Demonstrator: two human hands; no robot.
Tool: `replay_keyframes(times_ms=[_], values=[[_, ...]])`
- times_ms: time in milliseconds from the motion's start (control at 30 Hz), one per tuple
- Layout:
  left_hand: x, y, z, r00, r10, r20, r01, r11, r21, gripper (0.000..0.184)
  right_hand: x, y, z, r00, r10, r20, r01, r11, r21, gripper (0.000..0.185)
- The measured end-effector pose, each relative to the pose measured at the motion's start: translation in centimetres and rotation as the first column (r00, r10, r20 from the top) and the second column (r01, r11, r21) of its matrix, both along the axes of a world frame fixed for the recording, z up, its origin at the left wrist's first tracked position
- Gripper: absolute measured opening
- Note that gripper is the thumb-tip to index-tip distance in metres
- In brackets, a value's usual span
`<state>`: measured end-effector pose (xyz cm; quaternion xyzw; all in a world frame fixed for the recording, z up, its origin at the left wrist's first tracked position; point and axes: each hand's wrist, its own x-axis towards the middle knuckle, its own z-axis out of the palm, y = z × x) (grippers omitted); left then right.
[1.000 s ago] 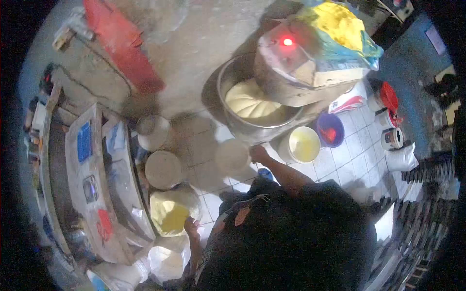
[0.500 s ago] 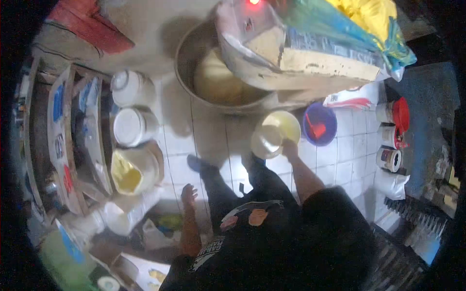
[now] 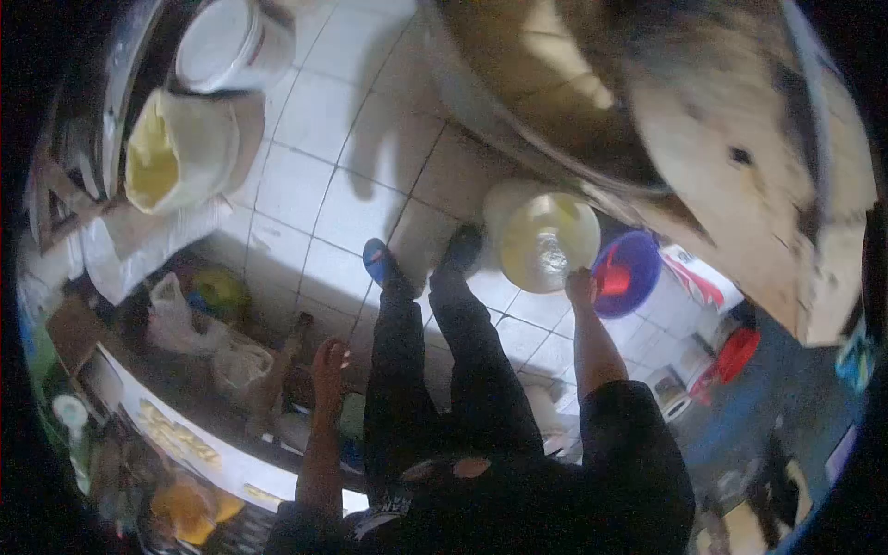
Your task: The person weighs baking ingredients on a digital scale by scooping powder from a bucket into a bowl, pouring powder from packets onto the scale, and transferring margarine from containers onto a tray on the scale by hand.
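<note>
My right hand [image 3: 579,285] grips the rim of a pale yellow bucket [image 3: 511,250], which is at floor level by my feet. A shiny, wet-looking patch shows inside it; I cannot tell how full it is. Beside the bucket stands a purple bucket [image 3: 643,259] with a red scoop [image 3: 610,277] in it. My left hand [image 3: 329,361] hangs at my side with loose, slightly bent fingers and holds nothing. A large round metal bowl [image 3: 481,116] stands ahead of me, partly cut off by the top of the view.
At the upper left are a white lidded bucket [image 3: 215,46] and a cream tub [image 3: 203,153], yellow inside. A white tray [image 3: 222,472] with pale pieces lies behind on the left. To the right stand a red-lidded container [image 3: 737,354] and a large worn panel [image 3: 731,166].
My view has turned and moved closer to the large bowl, which now fills the upper right. My right hand keeps its hold on the yellow bucket, now right beside the purple one.
</note>
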<state>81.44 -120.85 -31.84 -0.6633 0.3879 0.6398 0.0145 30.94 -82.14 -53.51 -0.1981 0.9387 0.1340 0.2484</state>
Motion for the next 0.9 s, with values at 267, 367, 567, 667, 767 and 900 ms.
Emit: replay_keyframes(times_ms=[267, 367, 567, 667, 767, 900], values=[[8.6, 6.1, -2.6, 0.97, -0.068, 0.232, 0.076, 0.997, -0.028, 0.039, -4.7, -13.2, -9.2, 0.907, 0.337, 0.252, -0.417, 0.805, 0.422, 0.016], [12.3, 9.3, -3.6, 0.939, 0.013, 0.343, -0.041, 0.996, 0.073, 0.04, -5.5, -15.4, -8.9, 0.861, 0.32, 0.395, -0.498, 0.687, 0.53, 0.014], [18.6, 14.6, -5.1, 0.992, -0.014, 0.128, 0.011, 1.0, 0.026, 0.04, -7.8, -7.7, -8.5, 0.71, 0.702, 0.059, -0.693, 0.711, -0.121, 0.009], [18.0, 13.7, -5.2, 0.949, 0.295, -0.114, -0.302, 0.952, -0.047, 0.04, -5.6, -15.3, -1.0, 0.882, 0.368, 0.296, -0.293, 0.918, -0.267, 0.008], [14.2, 10.7, -2.7, 0.717, 0.604, -0.347, -0.638, 0.77, 0.023, 0.038, -3.1, -26.5, 7.3, 0.847, 0.258, 0.465, -0.083, 0.927, -0.365, 0.008], [7.7, 2.2, 2.6, 0.939, 0.338, -0.072, -0.345, 0.908, -0.238, 0.037, -1.1, -40.6, 15.9, 0.746, 0.277, 0.606, 0.036, 0.892, -0.451, 0.01]])
